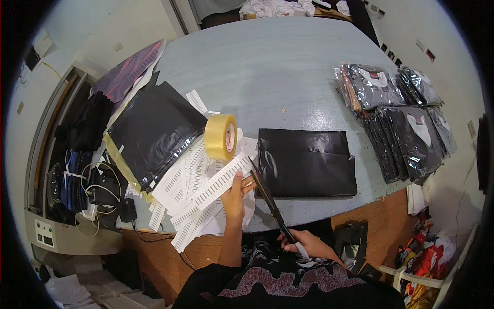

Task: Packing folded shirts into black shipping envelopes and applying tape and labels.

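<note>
My left hand (234, 202) pinches a long white paper strip (218, 184) printed with rows of short dark marks, thumb on top. In my right hand (314, 244), near my body, is a pair of long dark scissors (270, 201) with white wrapping on the handle. Their tips reach the strip's upper right end; whether the blades are apart is hard to see. More printed strips (177, 180) lie in a loose heap under and left of my left hand. A roll of clear yellowish tape (210, 138) stands on the heap. To the right lies a flat black plastic package (307, 164).
Black plastic bags (154, 123) are stacked at the left. Bagged dark garments (406, 134) sit in piles at the right. White cables (103, 188) and dark clothes (77, 129) crowd the far left. Colourful plastic (424, 257) fills a frame at lower right.
</note>
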`<state>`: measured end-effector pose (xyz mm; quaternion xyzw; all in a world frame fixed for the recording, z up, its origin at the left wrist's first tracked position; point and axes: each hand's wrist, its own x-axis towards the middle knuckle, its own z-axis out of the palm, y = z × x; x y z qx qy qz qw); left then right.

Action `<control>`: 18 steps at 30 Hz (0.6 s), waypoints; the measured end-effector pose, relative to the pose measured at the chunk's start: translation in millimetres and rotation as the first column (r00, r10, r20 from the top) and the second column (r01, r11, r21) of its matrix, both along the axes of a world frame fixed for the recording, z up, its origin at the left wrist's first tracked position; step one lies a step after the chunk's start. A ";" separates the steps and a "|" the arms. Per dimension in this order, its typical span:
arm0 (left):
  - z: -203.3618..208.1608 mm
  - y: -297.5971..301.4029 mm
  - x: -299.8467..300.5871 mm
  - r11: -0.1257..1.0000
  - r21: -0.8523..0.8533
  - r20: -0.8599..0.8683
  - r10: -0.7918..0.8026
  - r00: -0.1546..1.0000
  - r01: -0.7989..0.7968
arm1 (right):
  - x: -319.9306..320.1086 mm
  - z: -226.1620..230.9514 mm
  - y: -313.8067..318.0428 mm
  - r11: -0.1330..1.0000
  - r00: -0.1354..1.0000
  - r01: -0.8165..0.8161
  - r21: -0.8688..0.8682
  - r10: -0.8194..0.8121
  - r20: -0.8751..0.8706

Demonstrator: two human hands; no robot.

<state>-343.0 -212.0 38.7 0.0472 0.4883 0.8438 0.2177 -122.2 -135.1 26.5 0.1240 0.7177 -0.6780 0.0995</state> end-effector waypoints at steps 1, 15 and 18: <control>0.8 -0.6 -0.8 1.000 0.001 -0.005 0.000 1.000 0.000 | 0.0 0.9 -0.7 0.999 1.000 0.015 -0.029 -0.015 0.021; -2.0 -5.6 -1.9 0.992 -0.120 -0.063 -0.056 0.996 0.048 | 0.9 -8.7 -2.3 0.996 1.000 0.014 -0.091 -0.015 -0.011; -3.0 -5.5 -1.2 0.991 -0.123 -0.102 -0.058 0.993 0.046 | 0.3 -4.6 -1.5 0.998 1.000 0.013 -0.061 -0.013 -0.004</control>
